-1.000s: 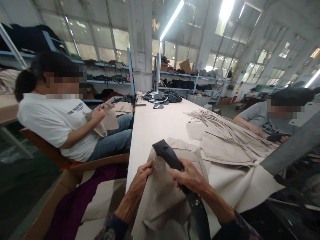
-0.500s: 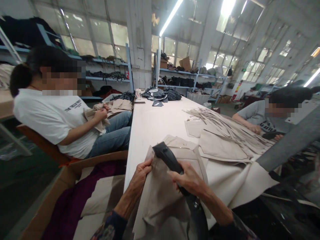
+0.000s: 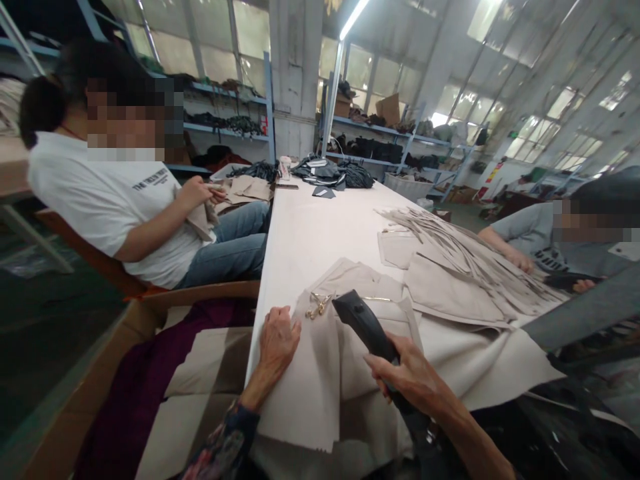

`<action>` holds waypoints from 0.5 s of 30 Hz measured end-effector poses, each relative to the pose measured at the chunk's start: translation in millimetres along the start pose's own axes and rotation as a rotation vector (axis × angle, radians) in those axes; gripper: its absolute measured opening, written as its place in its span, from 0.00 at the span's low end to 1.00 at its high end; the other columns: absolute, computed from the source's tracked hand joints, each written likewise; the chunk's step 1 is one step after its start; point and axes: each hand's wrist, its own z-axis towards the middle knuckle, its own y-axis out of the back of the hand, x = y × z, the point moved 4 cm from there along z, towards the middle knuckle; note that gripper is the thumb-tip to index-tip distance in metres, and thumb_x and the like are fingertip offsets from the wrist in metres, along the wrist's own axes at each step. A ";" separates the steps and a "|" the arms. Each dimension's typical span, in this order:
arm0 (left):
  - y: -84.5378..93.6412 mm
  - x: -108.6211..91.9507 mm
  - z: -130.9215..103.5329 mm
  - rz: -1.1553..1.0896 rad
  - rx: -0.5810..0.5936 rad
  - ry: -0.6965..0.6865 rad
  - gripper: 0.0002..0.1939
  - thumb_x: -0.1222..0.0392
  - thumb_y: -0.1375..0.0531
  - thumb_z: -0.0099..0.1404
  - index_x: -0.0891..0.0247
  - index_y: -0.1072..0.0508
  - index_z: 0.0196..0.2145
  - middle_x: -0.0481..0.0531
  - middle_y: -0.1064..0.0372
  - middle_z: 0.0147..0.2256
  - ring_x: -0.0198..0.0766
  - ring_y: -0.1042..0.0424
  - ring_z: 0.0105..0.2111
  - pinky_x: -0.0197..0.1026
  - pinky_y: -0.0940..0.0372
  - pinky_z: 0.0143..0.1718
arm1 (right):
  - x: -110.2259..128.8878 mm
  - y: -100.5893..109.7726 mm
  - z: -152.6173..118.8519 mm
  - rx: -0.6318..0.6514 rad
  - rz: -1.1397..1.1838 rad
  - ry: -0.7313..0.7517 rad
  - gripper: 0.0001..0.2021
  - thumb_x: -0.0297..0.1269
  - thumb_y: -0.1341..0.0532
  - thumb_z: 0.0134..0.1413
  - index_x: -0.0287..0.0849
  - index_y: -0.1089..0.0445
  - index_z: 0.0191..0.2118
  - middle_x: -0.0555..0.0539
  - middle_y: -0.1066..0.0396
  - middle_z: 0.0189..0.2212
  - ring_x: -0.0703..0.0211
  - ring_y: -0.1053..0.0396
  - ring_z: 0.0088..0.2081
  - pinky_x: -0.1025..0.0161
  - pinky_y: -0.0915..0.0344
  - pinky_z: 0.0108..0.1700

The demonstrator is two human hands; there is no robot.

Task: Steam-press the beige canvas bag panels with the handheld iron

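The right hand (image 3: 410,373) has its fingers wrapped round a black tool (image 3: 367,327), its tip just over the tan cloth (image 3: 305,373); the left hand (image 3: 277,340) lies at the table's left edge, fingers bent and close together, touching the cloth. The cloth hangs over the near edge of the white table (image 3: 325,227); a gold chain (image 3: 319,307) lies on the cloth, near the tool's tip.

The right hand (image 3: 411,373) hides part of the black, curved handheld tool (image 3: 367,323), whose lower end is lost in the dark blur near the bottom edge. The small gold-coloured metal piece (image 3: 318,308) on the beige fabric (image 3: 305,393) is too small to identify. The bottom edge crops the brown cardboard box (image 3: 83,390).
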 end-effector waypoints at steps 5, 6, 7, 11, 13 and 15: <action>1.8 -1.1 7.4 -0.053 0.175 0.074 0.09 0.63 0.47 0.56 0.68 0.29 0.33 0.59 0.31 0.29 0.49 0.31 0.34 0.46 0.40 0.38 | 7.2 -12.1 1.4 0.040 -0.018 -0.044 0.09 0.39 0.43 0.56 0.38 0.38 0.31 0.53 0.37 0.17 0.66 0.38 0.17 0.71 0.39 0.19; 2.8 -3.0 8.2 -0.151 0.220 0.100 0.08 0.63 0.47 0.56 0.67 0.29 0.30 0.56 0.32 0.26 0.47 0.31 0.31 0.44 0.40 0.35 | 7.6 -14.6 0.5 0.043 -0.023 -0.051 0.08 0.38 0.43 0.55 0.38 0.38 0.31 0.53 0.37 0.16 0.66 0.37 0.18 0.71 0.39 0.19; 3.5 -4.4 8.5 -0.293 0.281 0.139 0.08 0.62 0.46 0.55 0.66 0.29 0.29 0.54 0.32 0.24 0.45 0.31 0.29 0.42 0.40 0.33 | 7.7 -17.1 -0.9 0.048 -0.025 -0.056 0.08 0.38 0.43 0.55 0.38 0.37 0.31 0.53 0.37 0.17 0.66 0.37 0.18 0.71 0.39 0.20; 3.2 -9.2 2.1 -0.987 0.543 0.367 0.13 0.65 0.42 0.49 0.68 0.26 0.34 0.51 0.28 0.26 0.41 0.30 0.25 0.40 0.37 0.29 | 7.5 -30.4 -8.5 0.089 -0.016 -0.081 0.07 0.37 0.43 0.55 0.37 0.36 0.36 0.54 0.37 0.17 0.66 0.37 0.18 0.71 0.40 0.19; 4.7 -13.1 -2.4 -1.153 0.595 0.399 0.17 0.68 0.42 0.45 0.68 0.25 0.36 0.52 0.27 0.26 0.40 0.30 0.25 0.41 0.35 0.30 | 9.5 -38.3 -10.0 0.089 -0.016 -0.074 0.08 0.37 0.43 0.54 0.37 0.36 0.37 0.54 0.37 0.18 0.66 0.37 0.18 0.71 0.40 0.19; 7.2 -18.6 -6.5 -1.232 0.605 0.368 0.19 0.70 0.43 0.43 0.69 0.23 0.36 0.52 0.26 0.27 0.40 0.29 0.27 0.40 0.35 0.32 | 13.0 -44.6 -6.6 0.053 -0.035 -0.051 0.10 0.38 0.42 0.53 0.37 0.35 0.37 0.54 0.37 0.19 0.66 0.37 0.18 0.71 0.40 0.19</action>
